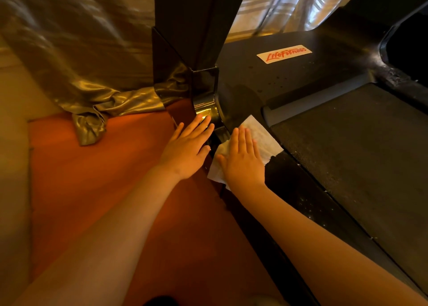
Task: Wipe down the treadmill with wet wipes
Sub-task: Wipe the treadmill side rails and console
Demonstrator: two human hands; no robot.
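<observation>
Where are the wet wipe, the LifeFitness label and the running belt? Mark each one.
wet wipe [257, 129]: head view, its uncovered far corner.
LifeFitness label [284, 53]: head view, the middle of the sticker.
running belt [361, 148]: head view, the middle of its dark surface.

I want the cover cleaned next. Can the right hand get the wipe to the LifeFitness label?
Probably yes. The right hand presses the wipe on the side rail, and the cover up to the label lies bare. It sits farther ahead, so leaning may help.
</observation>
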